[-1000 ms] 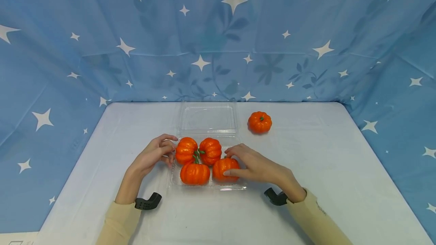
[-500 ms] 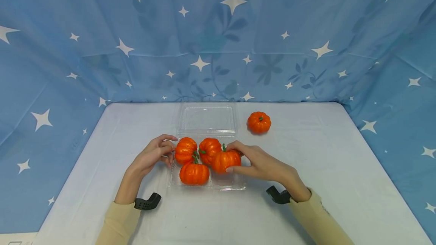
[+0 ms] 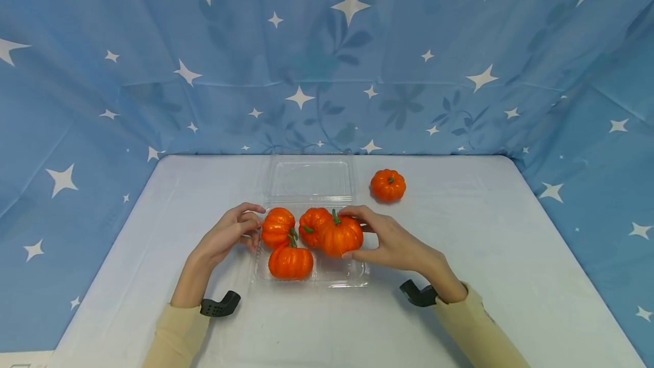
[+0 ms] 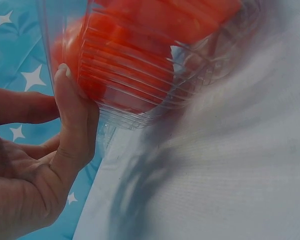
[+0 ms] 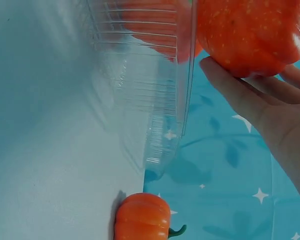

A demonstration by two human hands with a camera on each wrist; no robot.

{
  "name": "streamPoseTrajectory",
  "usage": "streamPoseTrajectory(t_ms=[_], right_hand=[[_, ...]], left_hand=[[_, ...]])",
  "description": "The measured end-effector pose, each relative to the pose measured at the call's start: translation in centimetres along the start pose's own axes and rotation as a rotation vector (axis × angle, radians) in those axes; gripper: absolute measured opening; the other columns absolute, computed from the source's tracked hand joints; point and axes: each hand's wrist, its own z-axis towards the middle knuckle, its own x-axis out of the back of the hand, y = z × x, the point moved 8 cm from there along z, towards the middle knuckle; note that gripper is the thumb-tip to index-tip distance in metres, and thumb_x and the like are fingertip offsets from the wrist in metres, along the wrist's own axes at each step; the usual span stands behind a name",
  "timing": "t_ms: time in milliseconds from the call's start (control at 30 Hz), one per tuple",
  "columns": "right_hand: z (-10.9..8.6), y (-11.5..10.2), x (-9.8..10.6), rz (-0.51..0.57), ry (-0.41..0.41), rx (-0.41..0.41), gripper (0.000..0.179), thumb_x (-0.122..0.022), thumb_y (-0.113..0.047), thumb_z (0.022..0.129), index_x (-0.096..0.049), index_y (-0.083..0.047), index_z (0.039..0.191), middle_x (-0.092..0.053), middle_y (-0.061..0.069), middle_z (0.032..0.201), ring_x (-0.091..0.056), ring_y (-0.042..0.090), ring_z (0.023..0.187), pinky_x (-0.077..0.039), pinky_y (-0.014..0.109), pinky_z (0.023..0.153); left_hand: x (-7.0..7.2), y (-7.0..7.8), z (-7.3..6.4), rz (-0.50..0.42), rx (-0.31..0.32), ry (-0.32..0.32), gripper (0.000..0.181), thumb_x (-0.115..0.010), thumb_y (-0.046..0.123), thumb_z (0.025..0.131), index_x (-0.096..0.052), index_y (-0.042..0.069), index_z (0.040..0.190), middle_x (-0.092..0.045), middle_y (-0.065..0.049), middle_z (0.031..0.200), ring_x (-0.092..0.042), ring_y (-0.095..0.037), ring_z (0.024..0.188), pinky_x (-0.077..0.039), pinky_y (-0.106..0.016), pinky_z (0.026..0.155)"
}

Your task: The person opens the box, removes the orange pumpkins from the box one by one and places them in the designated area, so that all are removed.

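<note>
My right hand (image 3: 385,240) grips an orange pumpkin (image 3: 342,238) with a green stem, thumb at its near side and fingers at the far side. In the right wrist view, the held pumpkin (image 5: 252,37) is above the rim of a clear plastic container (image 5: 145,95). Three more pumpkins lie in that container: one at back left (image 3: 278,228), one at front left (image 3: 290,263), and one at the back (image 3: 310,227), partly hidden by the held one. At the container's left side, my left hand (image 3: 232,231) holds the edge, its thumb (image 4: 72,105) against the wall.
The container's clear lid (image 3: 311,179) lies open flat toward the back of the white table (image 3: 460,231). Another pumpkin (image 3: 388,185) stands on the table to the right of the lid. A blue curtain with stars (image 3: 327,55) hangs behind the table.
My right hand has lifted the pumpkin from the container's front right, upward and slightly back, and its stem now points up. My left hand has stayed at the container's edge.
</note>
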Motion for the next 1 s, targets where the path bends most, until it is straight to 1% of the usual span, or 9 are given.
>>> streamPoseTrajectory(t_ms=[67,133,300,433,700,800,1000], right_hand=[[0.0,-0.1,0.1,-0.003,-0.001,0.000,0.075,-0.083,-0.022,0.087,-0.045,-0.006,0.150,-0.055,0.008,0.150,-0.060,0.025,0.130,-0.054,0.047,0.104],[0.0,-0.2,0.2,-0.017,0.000,0.006,0.076,-0.084,-0.020,0.086,-0.046,-0.006,0.151,-0.054,0.008,0.152,-0.058,0.026,0.133,-0.053,0.046,0.106],[0.0,-0.3,0.4,-0.024,0.012,0.027,0.074,-0.085,-0.015,0.083,-0.049,-0.008,0.147,-0.056,0.007,0.149,-0.055,0.025,0.135,-0.051,0.045,0.108],[0.0,-0.1,0.4,-0.015,0.017,0.019,0.075,-0.085,-0.010,0.082,-0.049,-0.008,0.147,-0.056,0.007,0.149,-0.054,0.026,0.137,-0.049,0.047,0.110],[0.0,-0.1,0.8,-0.150,0.051,0.024,0.079,-0.086,-0.016,0.082,-0.047,-0.007,0.150,-0.055,0.009,0.150,-0.054,0.029,0.136,-0.049,0.051,0.110],[0.0,0.1,0.9,-0.126,0.058,0.018,0.079,-0.088,-0.014,0.080,-0.048,-0.006,0.149,-0.055,0.009,0.149,-0.054,0.028,0.136,-0.049,0.049,0.110],[0.0,0.6,1.4,-0.093,0.078,-0.020,0.085,-0.091,-0.017,0.077,-0.047,-0.007,0.149,-0.055,0.008,0.149,-0.057,0.027,0.133,-0.051,0.047,0.108]], left_hand=[[0.0,0.0,0.0,0.004,0.001,0.000,0.039,-0.047,0.005,0.103,-0.042,-0.010,0.139,-0.058,-0.010,0.085,-0.059,-0.018,0.061,-0.059,-0.032,0.059],[0.1,0.0,-0.1,0.007,0.001,0.000,0.039,-0.047,0.005,0.104,-0.042,-0.010,0.139,-0.058,-0.011,0.085,-0.059,-0.018,0.062,-0.059,-0.032,0.059],[0.1,0.1,-0.1,0.006,0.000,-0.007,0.039,-0.047,0.006,0.104,-0.041,-0.010,0.139,-0.058,-0.011,0.085,-0.059,-0.019,0.062,-0.059,-0.033,0.059],[0.0,0.1,0.0,0.002,0.003,-0.006,0.039,-0.047,0.005,0.103,-0.041,-0.010,0.139,-0.059,-0.010,0.085,-0.059,-0.018,0.061,-0.059,-0.032,0.059],[0.0,0.2,0.0,0.003,0.000,-0.003,0.039,-0.046,0.005,0.103,-0.041,-0.010,0.139,-0.059,-0.010,0.085,-0.059,-0.017,0.061,-0.059,-0.031,0.058],[0.0,0.2,-0.1,0.006,-0.003,-0.005,0.039,-0.046,0.005,0.104,-0.042,-0.010,0.139,-0.059,-0.010,0.085,-0.059,-0.017,0.062,-0.059,-0.031,0.058],[0.0,0.2,-0.1,0.006,-0.004,-0.009,0.039,-0.047,0.005,0.104,-0.041,-0.011,0.139,-0.059,-0.009,0.084,-0.059,-0.017,0.061,-0.059,-0.031,0.058]])
